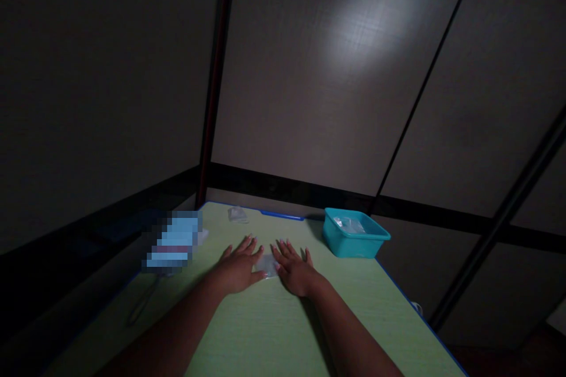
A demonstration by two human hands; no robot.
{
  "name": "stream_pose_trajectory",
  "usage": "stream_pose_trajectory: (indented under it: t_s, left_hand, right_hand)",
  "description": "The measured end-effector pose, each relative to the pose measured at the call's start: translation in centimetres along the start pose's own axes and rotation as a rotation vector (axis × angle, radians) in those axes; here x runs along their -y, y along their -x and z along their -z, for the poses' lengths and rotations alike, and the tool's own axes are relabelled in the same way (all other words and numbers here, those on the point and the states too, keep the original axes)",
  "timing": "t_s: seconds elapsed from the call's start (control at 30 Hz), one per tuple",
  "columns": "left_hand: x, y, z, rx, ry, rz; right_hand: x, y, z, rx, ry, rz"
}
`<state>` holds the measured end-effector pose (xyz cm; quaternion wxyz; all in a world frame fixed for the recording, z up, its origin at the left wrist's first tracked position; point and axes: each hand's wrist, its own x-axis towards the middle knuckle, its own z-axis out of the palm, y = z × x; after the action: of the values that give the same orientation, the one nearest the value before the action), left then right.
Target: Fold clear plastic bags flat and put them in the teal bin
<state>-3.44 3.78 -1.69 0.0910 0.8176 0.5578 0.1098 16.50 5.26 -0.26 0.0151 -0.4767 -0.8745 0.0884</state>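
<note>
My left hand [239, 265] and my right hand [294, 268] lie flat on a pale green table [265, 330], fingers stretched out and spread. Between them sits a small clear plastic bag [266, 265]; both hands touch its edges, thumbs lying on or beside it. The scene is dim, so what the bag holds cannot be made out.
A teal plastic tub [354, 234] with clear plastic bags inside stands at the table's far right corner. Another small clear bag [237, 214] lies at the far edge. A blurred blue patch [173, 242] and a cord [144, 306] sit at the left. Dark wall panels rise behind.
</note>
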Motion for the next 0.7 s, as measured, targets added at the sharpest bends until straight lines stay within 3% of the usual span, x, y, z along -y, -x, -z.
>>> stream_pose_trajectory:
  t_s: [0.23,0.4,0.5,0.7]
  left_hand:
    - [0.1,0.0,0.1,0.0,0.028,0.003]
    - [-0.1,-0.2,0.1,-0.031,0.089,0.007]
    - [-0.2,-0.7,0.2,-0.158,0.122,0.056]
    - [-0.5,-1.5,1.1,-0.493,0.12,0.025]
  right_hand:
    - [-0.3,-0.2,-0.4,-0.012,-0.023,-0.007]
    - [0.3,-0.1,-0.3,-0.129,-0.075,0.002]
    - [1.0,0.1,-0.1,-0.155,-0.095,0.075]
    - [1.7,0.1,-0.4,-0.035,-0.135,0.195]
